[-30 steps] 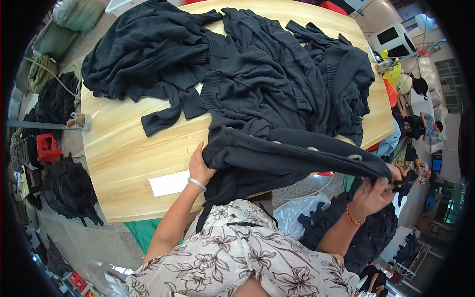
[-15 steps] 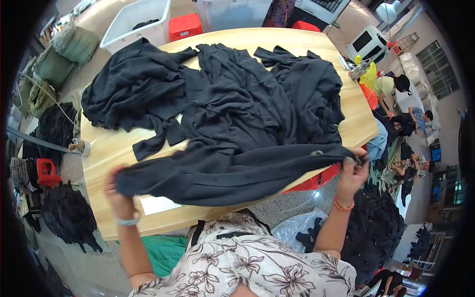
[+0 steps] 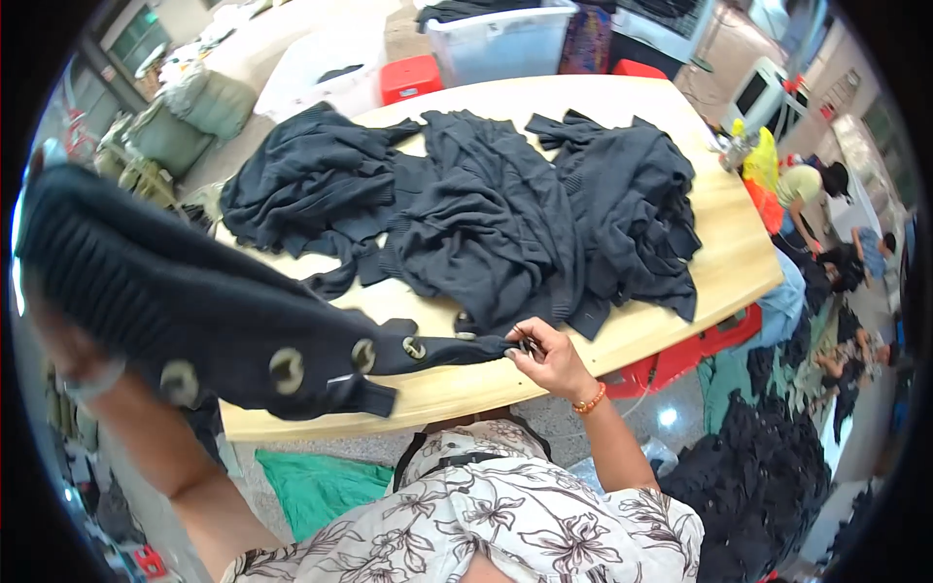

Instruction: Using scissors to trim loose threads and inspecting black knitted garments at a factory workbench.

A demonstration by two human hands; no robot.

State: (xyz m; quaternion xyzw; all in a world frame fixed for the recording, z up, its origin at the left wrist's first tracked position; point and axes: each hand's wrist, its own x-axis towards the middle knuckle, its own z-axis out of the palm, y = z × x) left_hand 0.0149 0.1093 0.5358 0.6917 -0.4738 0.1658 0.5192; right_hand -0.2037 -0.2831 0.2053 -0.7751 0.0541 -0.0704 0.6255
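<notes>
A dark knit cardigan [image 3: 214, 311] with big round buttons and a ribbed edge is stretched between my hands, over the near left part of the table. My left hand [image 3: 63, 340] is raised at the far left, holding the ribbed end; it is blurred and most of its fingers are hidden behind the knit. Near the table's front edge, my right hand [image 3: 549, 360] pinches the narrow other end of the cardigan. Beyond it, more dark knit garments lie in loose heaps: a left one [image 3: 306, 180], a middle one [image 3: 486, 214] and a right one [image 3: 632, 204].
The pale wooden table [image 3: 724, 253] has a curved outline. Behind it stand a clear plastic bin [image 3: 501, 44], a white tub [image 3: 326, 78] and a red stool [image 3: 410, 78]. A dark clothing pile [image 3: 748, 476] covers floor at right. A person [image 3: 802, 199] works at far right.
My left hand has swung up and left, lifting its end of the cardigan off the table. My right hand has moved left. The row of buttons now faces up into sight.
</notes>
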